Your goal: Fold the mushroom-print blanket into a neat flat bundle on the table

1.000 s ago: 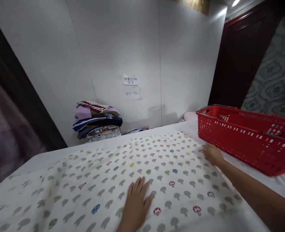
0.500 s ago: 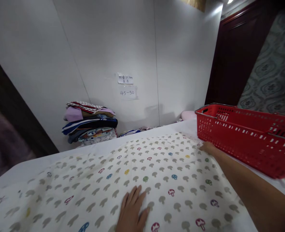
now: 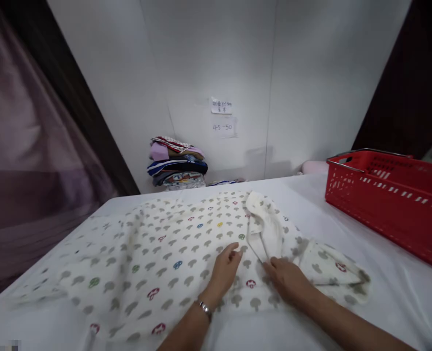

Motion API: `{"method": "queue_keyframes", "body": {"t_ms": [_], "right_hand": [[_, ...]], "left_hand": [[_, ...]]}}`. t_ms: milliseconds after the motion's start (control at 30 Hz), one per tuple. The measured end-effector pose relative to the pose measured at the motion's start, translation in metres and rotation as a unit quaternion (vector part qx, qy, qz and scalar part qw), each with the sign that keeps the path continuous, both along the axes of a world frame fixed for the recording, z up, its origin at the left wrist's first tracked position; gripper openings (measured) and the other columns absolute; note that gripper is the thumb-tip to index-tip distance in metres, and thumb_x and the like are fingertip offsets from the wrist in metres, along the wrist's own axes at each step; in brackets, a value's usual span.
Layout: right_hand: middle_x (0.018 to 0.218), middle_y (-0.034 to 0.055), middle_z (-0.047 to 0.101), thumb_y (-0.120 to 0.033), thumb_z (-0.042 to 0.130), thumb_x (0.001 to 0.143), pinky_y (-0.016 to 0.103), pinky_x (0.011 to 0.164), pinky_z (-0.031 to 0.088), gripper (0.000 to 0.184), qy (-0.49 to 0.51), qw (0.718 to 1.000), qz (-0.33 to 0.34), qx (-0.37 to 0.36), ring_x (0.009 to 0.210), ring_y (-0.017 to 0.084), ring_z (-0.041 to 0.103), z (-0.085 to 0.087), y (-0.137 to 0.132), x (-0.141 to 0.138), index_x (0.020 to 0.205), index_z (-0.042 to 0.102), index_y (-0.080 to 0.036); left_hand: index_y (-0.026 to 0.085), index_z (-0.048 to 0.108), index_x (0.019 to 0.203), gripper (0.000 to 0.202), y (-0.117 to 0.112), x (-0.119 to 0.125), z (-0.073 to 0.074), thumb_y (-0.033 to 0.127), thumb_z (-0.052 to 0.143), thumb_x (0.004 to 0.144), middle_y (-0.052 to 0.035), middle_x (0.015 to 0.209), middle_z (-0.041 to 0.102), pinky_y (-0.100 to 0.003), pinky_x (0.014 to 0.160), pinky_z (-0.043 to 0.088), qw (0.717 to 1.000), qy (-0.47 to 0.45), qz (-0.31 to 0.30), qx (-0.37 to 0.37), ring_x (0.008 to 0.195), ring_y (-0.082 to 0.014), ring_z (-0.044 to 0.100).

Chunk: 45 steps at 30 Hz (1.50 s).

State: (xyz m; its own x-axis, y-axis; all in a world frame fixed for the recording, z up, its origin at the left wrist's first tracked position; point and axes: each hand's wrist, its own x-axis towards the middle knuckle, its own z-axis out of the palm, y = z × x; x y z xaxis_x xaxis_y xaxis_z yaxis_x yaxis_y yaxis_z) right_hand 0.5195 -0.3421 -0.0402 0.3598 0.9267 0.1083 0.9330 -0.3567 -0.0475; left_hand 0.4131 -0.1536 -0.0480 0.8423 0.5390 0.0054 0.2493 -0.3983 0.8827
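1. While the white-covered table carries everything, most of it lies under the mushroom-print blanket; the blanket is spread flat on the left and bunched on the right, so the step in hand looks like an early fold, not yet squared.
2. At the left a purple curtain hangs near the table's edge; it does not touch the blanket.
3. On the far right stands a red plastic basket, well apart from the blanket; I judge it no hindrance.
4. Against the wall behind sits a stack of folded clothes, out of the way.
5. Near the middle a turned-over flap shows its pale underside; the next move, I judge, calls for drawing it flat and matching the edges; the rumpled cloth just right of it is what stands in the way.
6. The right hand has its fingertips at the flap's base; I cannot tell whether they pinch it; the left hand, just beside, rests on the blanket with loose fingers and clasps nothing.
7. A metal wristband circles the left wrist.
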Motion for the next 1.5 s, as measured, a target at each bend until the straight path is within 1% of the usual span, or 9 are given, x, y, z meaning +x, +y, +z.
{"method": "queue_keyframes", "body": {"t_ms": [167,400,567,800,933,1033,1233,1433,1500], "right_hand": [[0.084,0.0073,0.058,-0.008,0.042,0.079,0.025,0.055,0.030,0.028,0.000,0.999,-0.039,-0.002,0.068,0.018,0.053,-0.009,-0.003,-0.006,0.100,0.058,-0.019],[0.085,0.0081,0.057,-0.011,0.041,0.080,0.025,0.058,0.036,0.024,0.053,0.995,-0.076,0.031,0.073,0.019,0.054,-0.013,0.000,-0.008,0.094,0.059,-0.018],[0.092,0.0053,0.061,-0.025,0.040,0.086,0.027,0.068,0.043,0.029,0.215,0.966,-0.068,0.127,0.079,0.017,0.058,-0.005,-0.013,0.010,0.110,0.057,-0.022],[0.104,0.0119,0.065,-0.026,0.042,0.084,0.032,0.082,0.043,0.035,0.152,0.948,-0.221,0.171,0.089,0.021,0.061,0.026,0.006,0.090,0.112,0.059,-0.014],[0.093,0.0126,0.067,-0.025,0.047,0.082,0.031,0.076,0.042,0.027,0.153,0.946,-0.278,0.064,0.088,0.024,0.061,0.013,0.033,0.116,0.100,0.063,-0.013],[0.104,0.0132,0.065,-0.022,0.050,0.079,0.032,0.080,0.042,0.033,0.166,0.934,-0.289,0.127,0.096,0.024,0.059,-0.005,0.043,0.117,0.110,0.060,-0.014],[0.089,0.0030,0.065,-0.028,0.054,0.073,0.033,0.076,0.045,0.057,0.310,0.830,-0.262,0.383,0.078,0.019,0.059,-0.026,0.049,0.117,0.128,0.048,-0.017],[0.070,0.0030,0.065,-0.030,0.071,0.057,0.031,0.061,0.048,0.038,0.622,0.601,-0.259,0.429,0.064,0.019,0.061,-0.017,0.052,0.112,0.090,0.063,-0.015],[0.066,0.0010,0.063,-0.033,0.071,0.058,0.028,0.056,0.046,0.029,0.632,0.577,-0.244,0.457,0.059,0.017,0.059,-0.007,0.051,0.108,0.080,0.062,-0.017]], "left_hand": [[0.014,0.049,0.124,0.048,-0.012,0.029,0.009,0.036,0.050,0.082,-0.0132,0.118,0.058,-0.033,0.090,0.044,0.996,0.027,0.026,-0.079,0.100,-0.0206,0.057],[0.006,0.022,0.139,0.074,-0.011,0.094,0.006,0.033,0.055,0.078,-0.0201,0.142,0.033,-0.036,0.104,0.030,0.994,0.040,0.105,0.018,0.129,-0.0276,0.034],[0.016,0.026,0.138,0.066,0.007,0.116,0.006,0.026,0.053,0.078,-0.0102,0.151,0.018,-0.035,0.107,0.027,0.974,0.072,0.181,0.117,0.136,-0.0255,0.020],[0.013,0.041,0.128,0.052,0.035,0.125,0.006,0.027,0.051,0.079,-0.0149,0.126,0.053,-0.038,0.093,0.039,0.955,0.143,0.177,0.193,0.120,-0.0282,0.043],[0.013,0.046,0.123,0.046,0.043,0.128,0.003,0.030,0.050,0.081,-0.0144,0.124,0.054,-0.037,0.093,0.038,0.951,0.145,0.188,0.197,0.117,-0.0269,0.047],[0.013,0.052,0.115,0.041,0.047,0.129,0.001,0.037,0.050,0.081,-0.0147,0.117,0.058,-0.036,0.089,0.040,0.950,0.149,0.191,0.197,0.111,-0.0266,0.051],[0.017,0.058,0.084,0.015,0.050,0.132,-0.001,0.028,0.055,0.074,-0.0116,0.100,0.063,-0.036,0.082,0.041,0.951,0.153,0.186,0.194,0.099,-0.0264,0.056],[0.020,0.052,0.084,0.009,0.036,0.127,0.008,0.021,0.050,0.075,-0.0065,0.091,0.063,-0.030,0.070,0.042,0.958,0.116,0.192,0.176,0.086,-0.0210,0.058],[0.021,0.050,0.090,0.014,0.026,0.121,0.013,0.023,0.050,0.076,-0.0041,0.087,0.062,-0.029,0.067,0.042,0.969,0.074,0.183,0.151,0.079,-0.0188,0.059]]}}
